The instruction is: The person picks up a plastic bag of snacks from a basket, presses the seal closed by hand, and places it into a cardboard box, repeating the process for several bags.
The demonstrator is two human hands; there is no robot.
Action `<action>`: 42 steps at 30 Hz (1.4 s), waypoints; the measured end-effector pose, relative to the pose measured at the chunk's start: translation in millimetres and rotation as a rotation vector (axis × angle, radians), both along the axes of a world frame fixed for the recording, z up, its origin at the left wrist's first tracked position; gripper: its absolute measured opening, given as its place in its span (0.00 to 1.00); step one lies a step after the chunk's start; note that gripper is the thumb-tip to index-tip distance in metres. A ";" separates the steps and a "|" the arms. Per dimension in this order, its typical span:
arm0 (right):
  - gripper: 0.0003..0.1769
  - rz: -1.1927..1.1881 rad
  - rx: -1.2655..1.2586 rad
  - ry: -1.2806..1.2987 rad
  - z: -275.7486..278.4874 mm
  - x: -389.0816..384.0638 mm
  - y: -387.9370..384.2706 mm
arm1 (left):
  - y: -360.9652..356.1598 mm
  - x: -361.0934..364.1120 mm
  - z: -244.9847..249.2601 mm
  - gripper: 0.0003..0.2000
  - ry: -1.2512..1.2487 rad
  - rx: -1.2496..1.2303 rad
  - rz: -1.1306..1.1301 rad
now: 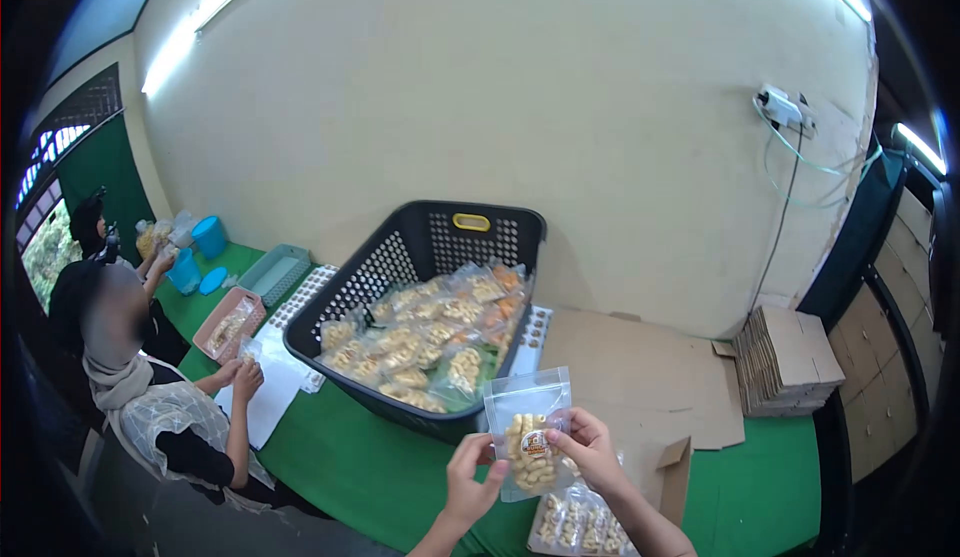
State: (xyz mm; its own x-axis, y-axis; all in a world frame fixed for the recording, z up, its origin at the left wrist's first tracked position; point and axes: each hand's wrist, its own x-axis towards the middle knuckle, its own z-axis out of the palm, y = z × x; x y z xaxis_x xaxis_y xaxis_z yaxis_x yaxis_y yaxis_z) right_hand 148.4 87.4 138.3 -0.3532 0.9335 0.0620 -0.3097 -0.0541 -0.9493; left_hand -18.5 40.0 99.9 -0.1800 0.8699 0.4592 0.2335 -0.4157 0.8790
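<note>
A clear stand-up pouch of pale, curled snack pieces (528, 425) is held upright in front of me. On its front is a round, orange-brown and white sticker (535, 444). My right hand (592, 449) grips the pouch's right edge, its thumb pressed on the sticker. At the left edge, my left hand (474, 482) has its fingers and thumb around the pouch; some fingertips are hidden behind it. Just below, an open cardboard box (676, 477) contains several similar pouches (583, 519).
A black perforated basket (410, 239) full of snack pouches (420, 337) stands on the green table (345, 477). Flat cardboard (640, 377) and stacked folded boxes (790, 362) are right. Two people work at left, near a pink basket (228, 327) and sticker sheets (300, 297).
</note>
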 end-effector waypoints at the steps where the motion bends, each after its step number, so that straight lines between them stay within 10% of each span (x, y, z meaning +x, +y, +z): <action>1: 0.10 -0.029 -0.014 0.007 -8.5 9.9 -6.2 | -1.1 16.6 -6.4 0.16 -0.015 -0.029 -0.062; 23: 0.09 -0.202 -0.120 0.018 -90.7 130.2 -76.9 | -48.1 151.9 -89.3 0.10 -0.223 -0.263 -0.166; 42: 0.07 -0.288 -0.051 -0.007 -93.6 127.4 -92.5 | -59.8 162.6 -60.5 0.11 -0.056 -0.243 -0.103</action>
